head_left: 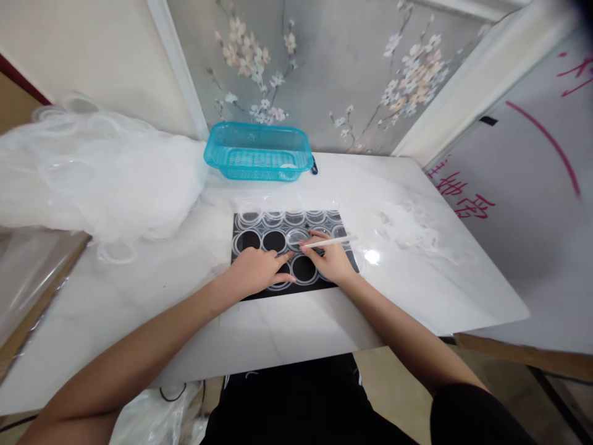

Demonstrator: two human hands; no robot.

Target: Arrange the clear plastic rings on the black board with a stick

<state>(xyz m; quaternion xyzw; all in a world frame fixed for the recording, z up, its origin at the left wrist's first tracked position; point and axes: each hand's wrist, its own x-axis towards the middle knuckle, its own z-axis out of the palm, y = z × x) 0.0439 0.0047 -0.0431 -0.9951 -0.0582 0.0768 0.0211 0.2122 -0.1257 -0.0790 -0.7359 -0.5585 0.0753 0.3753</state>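
A black sheet (259,295) printed with rows of pale rings lies on the white table, partly covered by clear film. My left hand (257,271) rests on its left part, fingers apart and pointing right, the forefinger by a ring near the middle. My right hand (330,256) is closed around a slim white pen-like tool (330,241). The tool's tip is over a ring (296,237) in the second row from the back. Several rings there look whitish inside, while others show solid black. My hands hide part of the front rows.
Behind the sheet stands a turquoise plastic basket (257,170) with a small dark blue object (314,165) beside it. A big heap of translucent rings (92,173) lies left, and thin clear scraps (412,232) lie right. A whiteboard (523,247) with red writing leans at the right.
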